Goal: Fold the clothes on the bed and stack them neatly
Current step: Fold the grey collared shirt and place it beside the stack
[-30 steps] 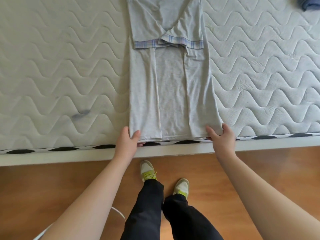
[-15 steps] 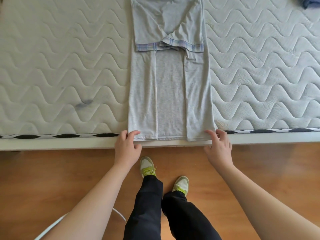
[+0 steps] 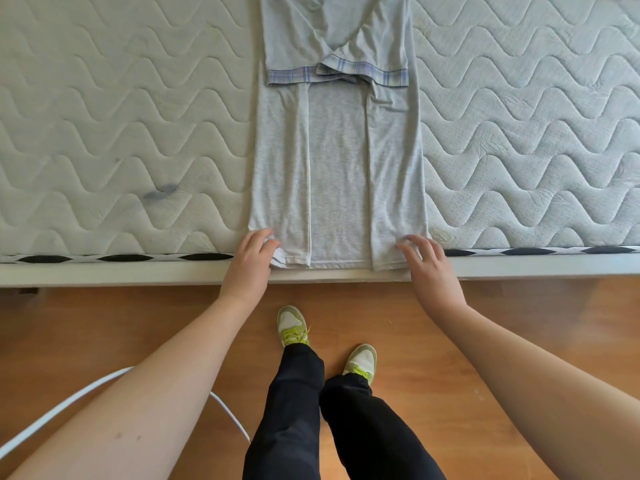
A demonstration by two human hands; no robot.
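Note:
A light grey shirt (image 3: 337,168) lies flat on the quilted white mattress (image 3: 121,116). Both its sides are folded inward into a long narrow strip, and its plaid-trimmed sleeves (image 3: 337,69) cross near the top. The hem reaches the mattress's front edge. My left hand (image 3: 251,263) pinches the hem's left corner, thumb on top. At the hem's right corner my right hand (image 3: 427,265) grips the cloth with curled fingers.
The bed's white frame rail (image 3: 104,271) runs across the view above a wooden floor (image 3: 86,323). A dark stain (image 3: 161,192) marks the mattress at left. My legs and green-laced shoes (image 3: 294,327) stand below, beside a white cable (image 3: 69,403).
Both hands slid up from just under the hem onto its two corners and closed on the cloth. The shirt has stayed in place.

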